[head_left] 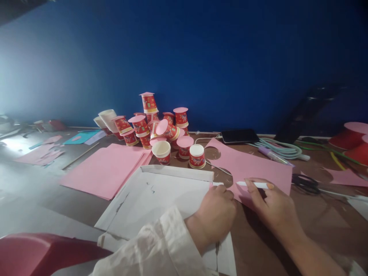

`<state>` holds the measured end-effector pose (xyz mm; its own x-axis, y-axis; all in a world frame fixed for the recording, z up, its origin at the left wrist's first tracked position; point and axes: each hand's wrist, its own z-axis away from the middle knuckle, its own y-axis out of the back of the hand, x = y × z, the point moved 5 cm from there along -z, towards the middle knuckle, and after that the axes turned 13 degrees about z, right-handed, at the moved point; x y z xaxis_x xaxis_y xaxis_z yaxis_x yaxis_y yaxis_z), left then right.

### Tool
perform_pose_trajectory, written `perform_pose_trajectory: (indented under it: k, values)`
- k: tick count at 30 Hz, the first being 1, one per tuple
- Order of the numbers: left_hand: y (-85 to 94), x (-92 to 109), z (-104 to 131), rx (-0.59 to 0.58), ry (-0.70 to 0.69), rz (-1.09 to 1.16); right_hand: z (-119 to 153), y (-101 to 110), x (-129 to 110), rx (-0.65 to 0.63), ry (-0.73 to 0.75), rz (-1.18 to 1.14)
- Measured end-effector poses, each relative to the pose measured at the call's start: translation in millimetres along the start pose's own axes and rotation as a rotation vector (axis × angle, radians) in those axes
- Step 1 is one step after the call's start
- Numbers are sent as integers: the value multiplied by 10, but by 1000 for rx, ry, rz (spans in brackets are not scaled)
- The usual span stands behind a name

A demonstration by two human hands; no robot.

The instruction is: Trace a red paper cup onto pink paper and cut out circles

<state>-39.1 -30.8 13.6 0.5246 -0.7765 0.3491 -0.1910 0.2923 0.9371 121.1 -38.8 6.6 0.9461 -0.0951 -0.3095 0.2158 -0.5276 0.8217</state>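
A white sleeve [149, 245] leads to the left hand [217, 212], curled, its grip hidden. The right hand [273, 203] clasps a white pen [261, 185] over pink paper [258, 165]. The red paper cups' [197, 159] print is illegible.

Smooth dark-blue wall [201, 57]: hazy glow left, dim right
Flat brown tabletop [330, 224]: white glare far left, dark shadow beside bare right hand [273, 207]
Red pink-topped cups [349, 142], right edge: stretched, soft

A black phone [240, 136] lies beside a coiled cable [284, 149].
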Motion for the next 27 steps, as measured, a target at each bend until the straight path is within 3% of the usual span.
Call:
perform_pose_trajectory:
  k: [12,27]
  values:
    - [-22,10,-10,49,-19,-3,10,-66,31,-40,-3,15]
    - [-42,-5,-12,92,-49,5,-17,5,-38,-7,57,-9]
